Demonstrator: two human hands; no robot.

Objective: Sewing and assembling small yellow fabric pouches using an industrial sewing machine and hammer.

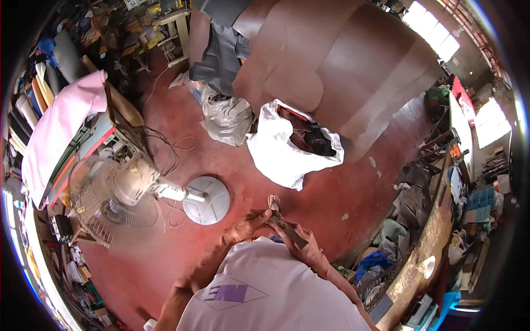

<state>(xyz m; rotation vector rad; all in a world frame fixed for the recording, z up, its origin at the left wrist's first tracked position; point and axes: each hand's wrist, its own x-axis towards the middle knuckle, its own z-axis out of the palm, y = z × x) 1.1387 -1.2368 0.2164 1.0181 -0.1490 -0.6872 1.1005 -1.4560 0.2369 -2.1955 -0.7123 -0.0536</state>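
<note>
In front of my shirt, both hands hold a short dark brown strip [291, 234] that looks like leather; its exact kind is too small to tell. My left hand [251, 223] comes from the left, its fingers closed at the strip's upper end. My right hand [302, 247] is wrapped round the strip lower down, and the lower end sticks out over it. Just beyond my hands, a bare foot or sandal [273, 202] shows on the floor. A white sack [281, 157] with dark items in its mouth stands farther ahead.
A stand fan [127, 190] with a round white base [206, 199] is at the left, cords behind it. Large brown leather sheets [331, 60] hang beyond the sack, beside a grey plastic bag [226, 116]. A cluttered wooden bench [419, 254] lines the right of the red floor [182, 265].
</note>
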